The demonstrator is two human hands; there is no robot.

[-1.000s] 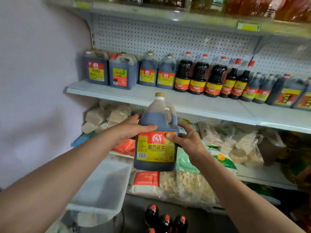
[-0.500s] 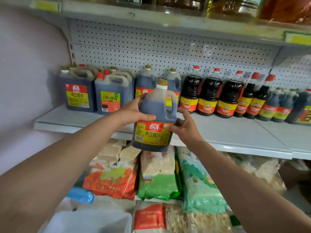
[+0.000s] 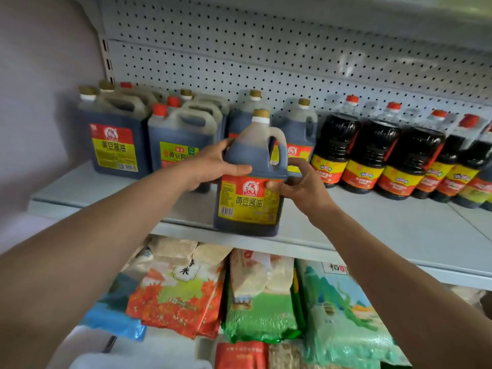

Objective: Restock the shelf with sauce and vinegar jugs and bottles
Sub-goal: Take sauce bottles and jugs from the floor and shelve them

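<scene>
Jug (image 3: 249, 179) at front edge of shelf (image 3: 372, 230), gripped by left hand (image 3: 210, 166) and right hand (image 3: 306, 187). Rows behind it already stocked; this one not yet released or pushed back.

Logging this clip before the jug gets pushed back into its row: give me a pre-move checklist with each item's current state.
1. Both hands hold the dark plastic soy sauce jug with the gold cap and red-yellow label: ok; left hand and right hand grip its sides.
2. Jug upright: ok.
3. Cap on: ok.
4. Label faces outward: ok.
5. Base fully resting on the white metal shelf: cannot tell; it sits at the front edge.
6. Matching gold-capped jugs stand directly behind: ok.
</scene>
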